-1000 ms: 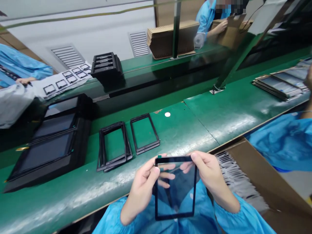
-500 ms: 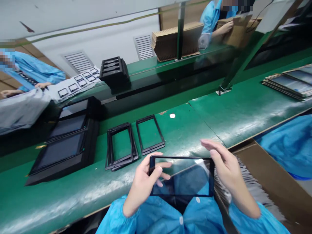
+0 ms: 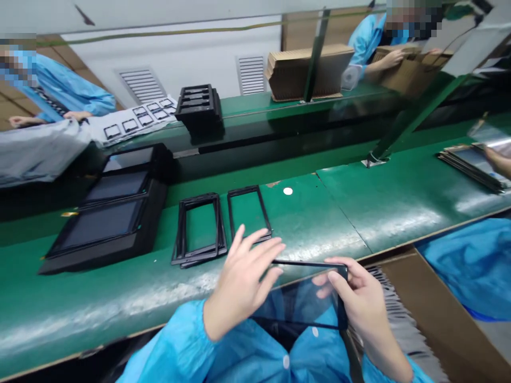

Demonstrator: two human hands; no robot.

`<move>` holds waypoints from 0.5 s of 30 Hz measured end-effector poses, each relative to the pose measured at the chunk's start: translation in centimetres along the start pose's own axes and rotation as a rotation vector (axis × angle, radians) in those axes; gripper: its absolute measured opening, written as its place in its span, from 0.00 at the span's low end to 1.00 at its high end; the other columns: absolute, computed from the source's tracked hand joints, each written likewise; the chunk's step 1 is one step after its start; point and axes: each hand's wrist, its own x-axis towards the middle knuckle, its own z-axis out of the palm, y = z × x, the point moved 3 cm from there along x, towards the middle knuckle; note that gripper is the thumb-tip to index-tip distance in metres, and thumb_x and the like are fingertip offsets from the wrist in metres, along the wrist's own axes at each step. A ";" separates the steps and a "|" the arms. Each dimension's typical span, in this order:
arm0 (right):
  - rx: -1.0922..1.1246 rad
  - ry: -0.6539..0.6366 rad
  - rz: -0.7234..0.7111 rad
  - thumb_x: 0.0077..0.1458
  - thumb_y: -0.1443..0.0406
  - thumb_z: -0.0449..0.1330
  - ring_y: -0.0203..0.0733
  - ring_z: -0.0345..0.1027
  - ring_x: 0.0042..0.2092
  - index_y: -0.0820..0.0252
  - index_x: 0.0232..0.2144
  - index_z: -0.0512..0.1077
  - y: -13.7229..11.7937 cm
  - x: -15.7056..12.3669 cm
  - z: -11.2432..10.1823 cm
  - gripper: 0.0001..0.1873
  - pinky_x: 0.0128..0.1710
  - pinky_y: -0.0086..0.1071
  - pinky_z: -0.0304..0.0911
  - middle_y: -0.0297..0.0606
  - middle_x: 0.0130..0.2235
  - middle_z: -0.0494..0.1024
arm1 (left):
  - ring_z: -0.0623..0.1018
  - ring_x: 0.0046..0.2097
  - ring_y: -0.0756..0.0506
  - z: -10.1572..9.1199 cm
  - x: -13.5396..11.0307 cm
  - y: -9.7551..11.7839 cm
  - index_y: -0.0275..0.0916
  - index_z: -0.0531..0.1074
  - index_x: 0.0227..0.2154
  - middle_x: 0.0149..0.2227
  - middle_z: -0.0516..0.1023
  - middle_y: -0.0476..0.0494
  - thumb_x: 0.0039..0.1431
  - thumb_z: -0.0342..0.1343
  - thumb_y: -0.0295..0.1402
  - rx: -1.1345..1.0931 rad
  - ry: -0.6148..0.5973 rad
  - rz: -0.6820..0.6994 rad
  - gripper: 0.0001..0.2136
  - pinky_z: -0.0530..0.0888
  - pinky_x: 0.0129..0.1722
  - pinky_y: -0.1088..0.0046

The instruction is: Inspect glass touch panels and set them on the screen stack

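Observation:
A black-framed see-through glass panel point(image 3: 305, 303) is held sideways, low in front of my blue smock. My right hand point(image 3: 359, 290) grips its right end, thumb on the near face and fingertips showing through the glass behind it. Over the left end, my left hand point(image 3: 249, 271) is open with its fingers stretched out; it covers that end, and I cannot tell whether it touches the panel. Just beyond my left hand, black rectangular frames point(image 3: 266, 213) lie on the green bench. A small pile of similar frames point(image 3: 183, 229) lies to their left.
Dark screen panels point(image 3: 101, 221) rest on black foam trays point(image 3: 149, 229) at left. Flat panels point(image 3: 471, 165) are stacked at right, near another person's hand point(image 3: 499, 159). A green post point(image 3: 415, 117) rises from the bench point(image 3: 343, 191). An open carton point(image 3: 435, 308) stands below right.
My left hand has let go of the panel's left end and opened above it. The right hand has closed on the right end. A co-worker's hand has appeared at the far right.

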 end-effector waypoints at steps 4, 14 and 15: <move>-0.040 -0.039 0.023 0.57 0.50 0.73 0.50 0.82 0.25 0.56 0.44 0.79 0.0 -0.7 0.6 0.20 0.29 0.38 0.80 0.44 0.30 0.88 | 0.87 0.45 0.36 0.4 1.3 0.8 0.42 0.84 0.51 0.44 0.89 0.39 0.74 0.54 0.36 -0.003 -0.238 0.066 0.14 0.78 0.54 0.55; 0.071 0.068 0.291 0.37 0.48 0.80 0.60 0.85 0.30 0.45 0.51 0.78 1.5 1.4 0.7 0.38 0.27 0.41 0.83 0.42 0.35 0.89 | 0.74 0.66 0.37 0.8 -0.8 3.4 0.42 0.76 0.62 0.68 0.75 0.43 0.76 0.48 0.46 0.412 -0.042 0.365 0.22 0.75 0.63 0.60; 0.111 0.061 0.333 0.34 0.48 0.80 0.62 0.85 0.32 0.47 0.54 0.76 1.1 1.9 1.1 0.43 0.27 0.42 0.83 0.42 0.37 0.89 | 0.73 0.68 0.38 1.0 -1.1 4.0 0.45 0.75 0.63 0.69 0.72 0.46 0.76 0.46 0.48 0.494 -0.059 0.460 0.23 0.75 0.63 0.61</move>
